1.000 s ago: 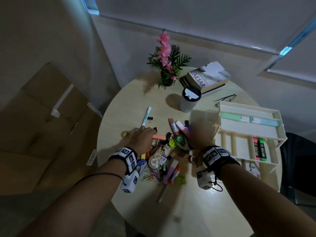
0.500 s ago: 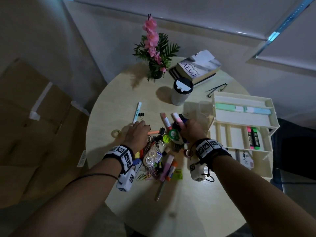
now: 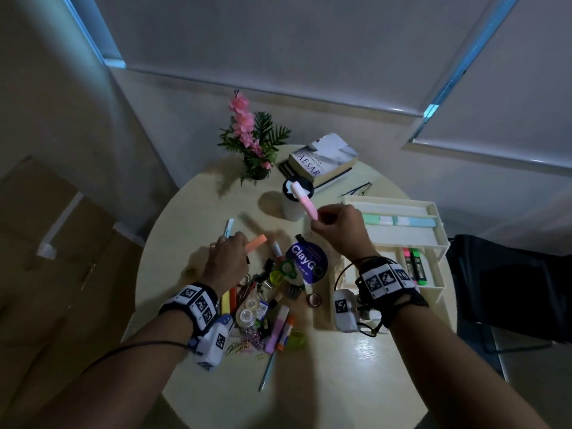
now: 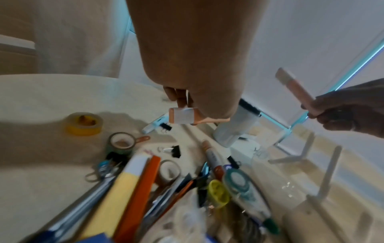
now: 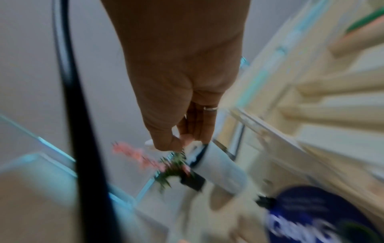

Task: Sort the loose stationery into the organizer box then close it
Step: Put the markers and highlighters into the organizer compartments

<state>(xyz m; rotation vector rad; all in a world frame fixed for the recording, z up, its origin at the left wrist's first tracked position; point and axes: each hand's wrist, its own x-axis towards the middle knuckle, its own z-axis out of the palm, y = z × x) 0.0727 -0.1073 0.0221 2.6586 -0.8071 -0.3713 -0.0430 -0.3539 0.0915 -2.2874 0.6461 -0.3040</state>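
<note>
My left hand (image 3: pixel 240 247) pinches a peach-orange highlighter (image 3: pixel 256 243) just above the table, at the far edge of the loose stationery pile (image 3: pixel 266 300). In the left wrist view that highlighter (image 4: pixel 187 117) lies crosswise under the fingers. My right hand (image 3: pixel 320 221) is raised and grips a pink highlighter (image 3: pixel 305 201) with a white cap pointing up and away. It hovers left of the open cream organizer box (image 3: pixel 439 243). The box's upper tray holds green and blue highlighters (image 3: pixel 399 220); a lower slot holds a pink and a green marker (image 3: pixel 414 269).
A lidded cup (image 3: pixel 291 209), books (image 3: pixel 322 162), a flower pot (image 3: pixel 253 144) and glasses (image 3: pixel 359 190) stand at the back of the round table (image 3: pixel 340 382). A blue ClayGo disc (image 3: pixel 306 263) lies beside the pile. A yellow tape roll (image 4: pixel 84 123) sits to the left.
Both hands have lifted out of the pile, the right with the pink highlighter, up and toward the box, the left with the orange one. The blue disc is uncovered.
</note>
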